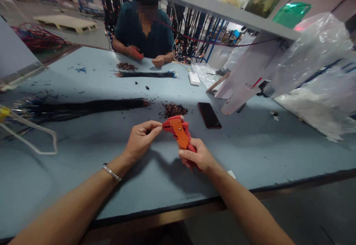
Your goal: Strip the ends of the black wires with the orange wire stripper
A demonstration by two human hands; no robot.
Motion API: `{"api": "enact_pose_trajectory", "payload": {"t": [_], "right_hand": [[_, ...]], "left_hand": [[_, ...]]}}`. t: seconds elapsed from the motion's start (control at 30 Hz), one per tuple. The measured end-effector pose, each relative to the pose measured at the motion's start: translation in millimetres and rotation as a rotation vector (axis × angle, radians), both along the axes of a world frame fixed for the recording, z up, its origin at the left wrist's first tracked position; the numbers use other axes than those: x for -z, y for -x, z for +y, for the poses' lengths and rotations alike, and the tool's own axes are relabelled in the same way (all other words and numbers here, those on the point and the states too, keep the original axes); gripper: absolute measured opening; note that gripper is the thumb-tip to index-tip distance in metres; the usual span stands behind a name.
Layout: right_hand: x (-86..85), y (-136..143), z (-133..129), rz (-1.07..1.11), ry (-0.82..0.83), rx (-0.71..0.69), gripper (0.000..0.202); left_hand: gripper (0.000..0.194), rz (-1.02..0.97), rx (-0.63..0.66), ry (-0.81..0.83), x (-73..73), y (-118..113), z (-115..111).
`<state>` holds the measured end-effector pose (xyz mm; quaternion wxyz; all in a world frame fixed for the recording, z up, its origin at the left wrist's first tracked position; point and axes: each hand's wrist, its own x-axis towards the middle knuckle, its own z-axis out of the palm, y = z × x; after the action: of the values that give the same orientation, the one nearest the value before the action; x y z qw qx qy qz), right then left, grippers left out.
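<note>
My right hand (198, 156) is wrapped around the handles of a red and orange wire stripper (181, 135), whose jaws point left. Right at the jaw tip, my left hand (143, 137) is pinched closed; whatever is between its thumb and finger is too small to make out. Beyond the tool lies a small pile of short dark and copper-coloured pieces (174, 109). A long bundle of black wires (91, 107) stretches across the table to the left, its near-right ends copper-coloured and its left ends bluish.
Across the table (250, 156) sits another person (144, 29), hands resting near a second wire bundle (147, 74) and a brown pile (126, 66). A phone (209, 115) lies right of the stripper. A white box (194, 78), plastic bags (314, 100) and an overhead shelf (222, 9) are also around.
</note>
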<state>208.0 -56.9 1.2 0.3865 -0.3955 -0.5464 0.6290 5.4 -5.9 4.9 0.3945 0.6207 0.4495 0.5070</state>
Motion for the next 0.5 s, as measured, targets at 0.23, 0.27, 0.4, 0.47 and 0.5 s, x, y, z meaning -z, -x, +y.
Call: {"api": "enact_pose_trajectory", "payload": {"t": [0.23,0.27,0.4,0.47,0.5], "right_hand": [[-0.2,-10.8,7.7,0.218,0.098,0.059,0.028],[-1.1,-12.2,8.2,0.249,0.113,0.061,0.028],[-1.6,-12.0,7.8,0.282,0.165,0.004,0.035],[-0.2,-10.6,6.8,0.262,0.163,-0.039,0.037],[0.5,-10.2,6.4,0.249,0.154,-0.059,0.037]], "left_hand": [[0.020,-0.002,-0.084,0.014,6.0,3.4,6.7],[0.020,-0.003,-0.092,0.017,6.1,3.7,7.1],[0.020,0.004,-0.086,0.034,6.2,2.8,6.9],[0.020,0.004,-0.081,0.039,6.4,1.8,6.5],[0.019,0.003,-0.080,0.041,6.4,1.4,6.3]]}}
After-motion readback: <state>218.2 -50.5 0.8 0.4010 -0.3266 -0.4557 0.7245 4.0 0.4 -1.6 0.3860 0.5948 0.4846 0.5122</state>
